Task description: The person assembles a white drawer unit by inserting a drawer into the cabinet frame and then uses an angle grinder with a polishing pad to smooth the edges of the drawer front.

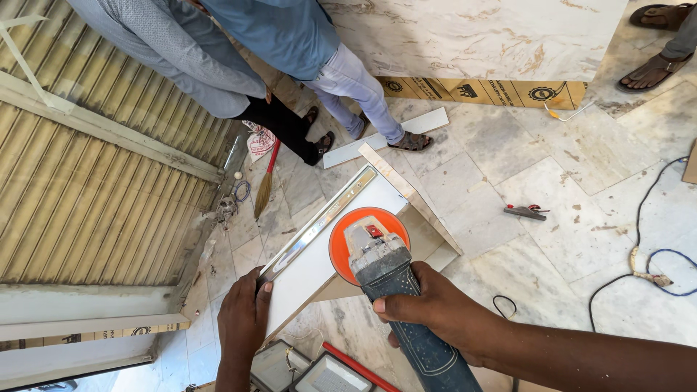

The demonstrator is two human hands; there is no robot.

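My right hand [435, 308] grips the dark body of an angle grinder [385, 272] whose orange disc guard [340, 243] rests against a white board [319, 254]. The board stands tilted on the floor with a metal strip [319, 225] along its left edge. My left hand [243, 319] presses on the board's lower left corner, fingers curled over the edge. A second pale panel [410, 196] leans behind the board on its right side.
Two people stand at the top by a ribbed metal shutter [94, 181]. A broom [265, 181], a white strip [385, 138], a hand tool [524, 212] and a blue cable [639, 239] lie on the marble floor. Another person's sandalled feet [657, 69] show top right.
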